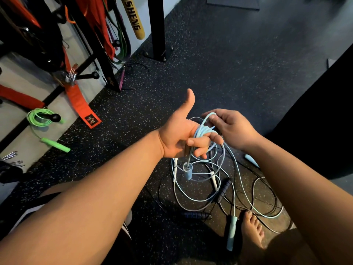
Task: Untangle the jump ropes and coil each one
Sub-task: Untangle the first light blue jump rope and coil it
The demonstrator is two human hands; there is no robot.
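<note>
My left hand (177, 134) is raised palm up, thumb out, with a light blue jump rope (201, 131) wound in several turns around its curled fingers. One blue handle (187, 172) hangs straight down from that hand. My right hand (229, 127) pinches a loop of the same rope just right of the coil. The rest of the blue rope trails down to the floor, where its other handle (231, 233) lies by my bare foot (252, 228). A white-handled rope (175, 169) and a black rope with dark ribbed handles (223, 190) lie tangled below.
A coiled green jump rope (41, 117) hangs on a black peg at the left, its handle (55, 144) dangling. A black rack post (157, 27), resistance bands and orange straps (82, 106) fill the upper left. Speckled rubber floor (229, 64) spreads ahead.
</note>
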